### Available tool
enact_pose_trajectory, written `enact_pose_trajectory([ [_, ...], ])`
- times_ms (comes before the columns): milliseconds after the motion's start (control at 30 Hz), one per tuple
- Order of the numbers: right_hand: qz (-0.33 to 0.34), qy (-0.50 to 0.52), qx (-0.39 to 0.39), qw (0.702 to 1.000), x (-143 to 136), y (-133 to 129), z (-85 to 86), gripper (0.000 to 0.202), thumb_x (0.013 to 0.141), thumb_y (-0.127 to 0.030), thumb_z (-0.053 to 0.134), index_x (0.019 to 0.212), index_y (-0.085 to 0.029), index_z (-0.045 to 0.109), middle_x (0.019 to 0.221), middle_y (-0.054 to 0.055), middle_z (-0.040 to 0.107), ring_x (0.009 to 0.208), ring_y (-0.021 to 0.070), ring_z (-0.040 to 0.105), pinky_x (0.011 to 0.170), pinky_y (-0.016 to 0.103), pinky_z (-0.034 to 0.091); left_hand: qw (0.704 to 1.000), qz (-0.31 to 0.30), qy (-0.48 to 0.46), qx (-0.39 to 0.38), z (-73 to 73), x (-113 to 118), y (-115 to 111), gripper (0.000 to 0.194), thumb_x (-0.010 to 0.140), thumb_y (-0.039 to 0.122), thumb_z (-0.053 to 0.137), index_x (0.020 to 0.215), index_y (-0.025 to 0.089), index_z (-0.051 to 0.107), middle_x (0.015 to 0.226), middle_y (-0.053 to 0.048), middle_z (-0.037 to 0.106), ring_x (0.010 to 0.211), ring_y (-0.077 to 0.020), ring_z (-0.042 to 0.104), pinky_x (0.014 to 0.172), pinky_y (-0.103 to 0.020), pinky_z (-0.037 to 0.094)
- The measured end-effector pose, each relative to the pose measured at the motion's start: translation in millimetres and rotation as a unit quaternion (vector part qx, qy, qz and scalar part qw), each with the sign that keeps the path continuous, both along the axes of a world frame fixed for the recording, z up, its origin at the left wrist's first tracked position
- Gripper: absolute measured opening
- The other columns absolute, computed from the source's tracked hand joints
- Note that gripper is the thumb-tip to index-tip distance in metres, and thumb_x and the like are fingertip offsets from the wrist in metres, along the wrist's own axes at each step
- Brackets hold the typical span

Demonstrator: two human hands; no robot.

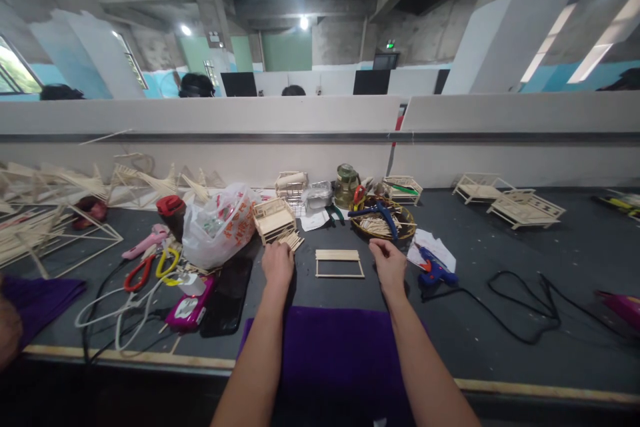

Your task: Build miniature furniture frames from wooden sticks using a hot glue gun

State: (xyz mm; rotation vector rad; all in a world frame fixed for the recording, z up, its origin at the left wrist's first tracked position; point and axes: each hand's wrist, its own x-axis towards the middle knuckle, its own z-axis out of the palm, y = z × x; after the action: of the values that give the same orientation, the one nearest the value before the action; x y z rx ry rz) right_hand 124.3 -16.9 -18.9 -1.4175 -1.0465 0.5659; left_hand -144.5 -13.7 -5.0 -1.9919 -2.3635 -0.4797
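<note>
A small rectangular frame of wooden sticks (340, 275), with several sticks side by side along its far edge, lies flat on the dark table between my hands. My left hand (278, 265) is closed, its fingertips at a small pile of short sticks (292, 241); what they grip, if anything, is hidden. To the right of the frame, my right hand (390, 267) is closed in a pinch, just in front of a round basket (411, 227) of sticks. Anything between those fingertips is too small to make out. Behind my left hand stands a small stick-built chair (274, 219).
A blue glue gun (436, 269) lies right of my right hand, its black cord trailing rightward. On the left are a plastic bag (215, 230), a black phone (227, 297), a pink power strip (189, 307) and scissors (140, 273). Purple cloth (340, 347) lies in front.
</note>
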Motion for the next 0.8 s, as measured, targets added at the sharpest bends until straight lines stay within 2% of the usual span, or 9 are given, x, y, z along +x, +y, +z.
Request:
enact_pose_trajectory([
  [100, -0.001, -0.02, 0.002, 1.0, 0, -1, 0.1, 0.041, 0.074, -0.049, 0.057, 0.087, -0.013, 0.07, 0.076, 0.006, 0.068, 0.066, 0.0175, 0.056, 0.063, 0.027, 0.044, 1.0, -0.006, 0.014, 0.003, -0.5, 2, 0, 0.025, 0.089, 0.032, 0.048, 0.09, 0.019, 0.07, 0.101, -0.012, 0.063, 0.097, -0.0246, 0.053, 0.077, -0.032, 0.042],
  [267, -0.061, -0.041, 0.024, 0.997, 2, -3, 1.9, 0.043, 0.08, -0.052, 0.051, 0.087, -0.014, 0.07, 0.071, 0.005, 0.067, 0.063, 0.0167, 0.054, 0.061, 0.026, 0.04, 0.999, -0.035, 0.017, 0.0, -1.2, 6, 0, 0.018, 0.085, 0.031, 0.056, 0.087, 0.02, 0.07, 0.098, -0.009, 0.064, 0.097, -0.0237, 0.053, 0.077, -0.031, 0.041],
  [400, -0.078, -0.064, 0.049, 0.994, 0, -4, 5.0, 0.041, 0.084, -0.048, 0.046, 0.093, -0.016, 0.068, 0.088, 0.009, 0.07, 0.076, 0.0195, 0.059, 0.071, 0.028, 0.042, 0.999, -0.047, 0.017, 0.005, -2.6, 10, 4, 0.022, 0.088, 0.025, 0.05, 0.086, 0.019, 0.07, 0.096, -0.011, 0.064, 0.097, -0.0237, 0.053, 0.077, -0.032, 0.041],
  [500, -0.044, -0.078, 0.072, 0.993, -14, -2, 11.6, 0.038, 0.087, -0.044, 0.043, 0.097, -0.016, 0.067, 0.097, 0.01, 0.069, 0.082, 0.0203, 0.061, 0.077, 0.031, 0.044, 0.999, -0.048, 0.018, 0.013, -3.3, 13, 5, 0.025, 0.089, 0.024, 0.047, 0.086, 0.017, 0.07, 0.097, -0.012, 0.064, 0.097, -0.0241, 0.054, 0.077, -0.032, 0.041],
  [567, 0.004, -0.086, 0.097, 0.992, -33, 0, 22.7, 0.035, 0.087, -0.041, 0.044, 0.098, -0.016, 0.066, 0.098, 0.01, 0.068, 0.085, 0.0204, 0.061, 0.079, 0.033, 0.045, 0.999, -0.043, 0.01, 0.019, -3.4, 15, 6, 0.025, 0.088, 0.023, 0.046, 0.085, 0.016, 0.07, 0.096, -0.012, 0.065, 0.097, -0.0245, 0.055, 0.077, -0.032, 0.041],
  [633, 0.064, -0.096, 0.13, 0.985, -61, 3, 41.2, 0.03, 0.087, -0.037, 0.047, 0.099, -0.017, 0.066, 0.097, 0.009, 0.068, 0.088, 0.02, 0.061, 0.082, 0.033, 0.046, 0.999, -0.042, -0.003, 0.022, -3.5, 16, 6, 0.025, 0.088, 0.023, 0.046, 0.085, 0.016, 0.07, 0.095, -0.012, 0.065, 0.097, -0.0248, 0.055, 0.077, -0.033, 0.042],
  [800, 0.242, -0.113, 0.198, 0.943, -153, 13, 104.9, 0.021, 0.083, -0.023, 0.056, 0.1, -0.02, 0.068, 0.095, 0.005, 0.069, 0.085, 0.0168, 0.063, 0.082, 0.029, 0.049, 0.995, -0.045, -0.094, 0.009, -5.3, 19, 9, 0.021, 0.087, 0.022, 0.05, 0.091, 0.015, 0.07, 0.098, -0.014, 0.065, 0.103, -0.0276, 0.056, 0.083, -0.036, 0.044],
])
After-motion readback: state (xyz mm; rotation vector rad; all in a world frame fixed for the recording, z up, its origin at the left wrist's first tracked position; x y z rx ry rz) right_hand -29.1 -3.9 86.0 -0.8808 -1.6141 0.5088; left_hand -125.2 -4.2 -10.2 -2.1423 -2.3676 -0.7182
